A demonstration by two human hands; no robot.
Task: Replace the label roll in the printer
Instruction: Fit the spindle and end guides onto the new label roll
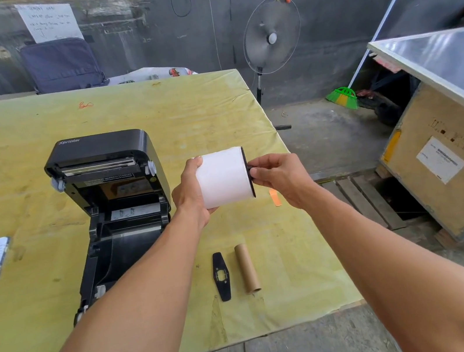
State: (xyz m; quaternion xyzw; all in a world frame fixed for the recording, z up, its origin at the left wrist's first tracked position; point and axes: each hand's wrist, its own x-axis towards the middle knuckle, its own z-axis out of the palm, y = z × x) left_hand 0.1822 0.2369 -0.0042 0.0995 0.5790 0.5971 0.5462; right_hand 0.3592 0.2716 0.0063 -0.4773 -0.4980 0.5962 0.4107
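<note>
Nearest me, right of the printer (113, 208): bare core (247, 267) and loose black flange (221, 276) flat on the table (213, 111).

Above them I hold the new roll (222, 177) in the air. Left hand (189, 193) wraps its end; right hand (278, 177) pinches the black hub on the other end. Roll looks stiff and light, paper face smooth; I judge it best held by the ends.

Printer lid up, bay open and empty. The table's right edge is near; beyond the printer the table is bare.

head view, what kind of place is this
Probably a semi-open warehouse or packing area, not an office. A label printer sits open on a rough plywood table, a wooden shipping crate with a pasted label stands on the bare concrete floor, and a pedestal fan stands by the wall.
</note>
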